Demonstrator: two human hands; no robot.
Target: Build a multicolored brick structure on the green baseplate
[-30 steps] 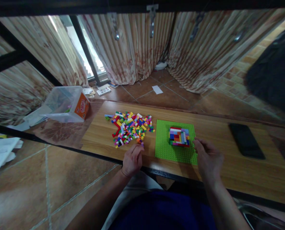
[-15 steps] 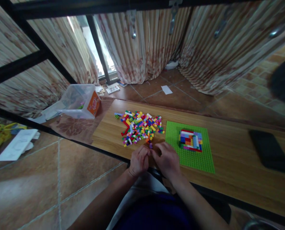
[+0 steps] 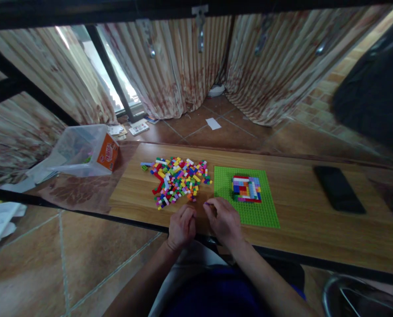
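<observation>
My right hand [image 3: 225,220] pinches a small purple toy brick [image 3: 206,203] between thumb and fingertips, just left of the green baseplate [image 3: 268,211]. On that plate stands a square, multicoloured brick build [image 3: 246,189], white, red, blue and yellow among its colours. My left hand [image 3: 182,225] is curled closed at the table's near edge, below the loose pile; whatever its fingers may hold is hidden. The pile of mixed toy bricks [image 3: 179,178] spreads over the table left of the baseplate. A gap separates my two hands.
The wooden table [image 3: 302,229] carries a black phone-like slab [image 3: 339,188] at right. Beyond its left end sits a clear plastic box [image 3: 80,149] with an orange label. Curtains [image 3: 183,66] hang behind. A metal bowl-like object [image 3: 331,293] is at the lower right.
My hands have drawn apart from each other; the purple brick stays at the right fingertips. The view has turned right, so the table appears shifted left.
</observation>
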